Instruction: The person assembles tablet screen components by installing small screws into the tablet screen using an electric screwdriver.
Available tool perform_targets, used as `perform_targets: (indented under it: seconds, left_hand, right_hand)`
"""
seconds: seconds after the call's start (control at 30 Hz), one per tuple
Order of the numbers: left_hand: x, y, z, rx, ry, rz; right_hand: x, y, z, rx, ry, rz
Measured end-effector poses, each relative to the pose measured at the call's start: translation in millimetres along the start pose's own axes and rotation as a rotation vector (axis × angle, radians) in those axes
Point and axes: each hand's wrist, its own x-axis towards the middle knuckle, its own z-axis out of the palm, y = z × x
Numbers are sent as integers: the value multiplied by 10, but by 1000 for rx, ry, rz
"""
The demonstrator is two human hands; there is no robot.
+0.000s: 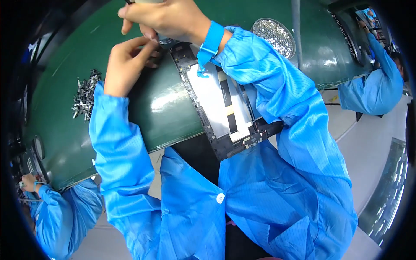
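My right hand [173,17] is wrapped around a thick grey screwdriver [149,6] at the top edge; most of the tool is hidden by the hand or cut off. Just below it, my left hand [128,60] has its fingers curled and pinched close to the tool's lower end. What those fingertips hold, if anything, is hidden. An opened flat electronic device [208,91], with a black frame, silver battery panels and small circuit boards, lies slanted under my right forearm. Its near end overhangs the table edge toward my lap.
A round dish [274,37] of small shiny metal parts stands to the right on the green table [169,117]. At left lies a pile of small dark and silver parts [86,94]. Co-workers in blue sleeves sit at far left [65,221] and far right [372,93].
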Motion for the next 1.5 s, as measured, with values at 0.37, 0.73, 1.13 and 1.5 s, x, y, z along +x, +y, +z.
perform_targets:
  seconds: [0.37, 0.73, 1.13, 1.5]
  left_hand:
    - [-1919, 351, 1545, 827, 190, 448]
    - [-499, -10, 583, 1243, 322, 571]
    - [1821, -626, -647, 1186, 506, 448]
    - [1016, -114, -55, 855, 516, 721]
  right_hand:
    - [-112, -338, -266, -192, 22, 32]
    - [-692, -826, -1715, -257, 600, -229]
    - [-1074, -772, -1963, -153, 477, -164]
    - [-976, -614, -1884, -217, 381, -167]
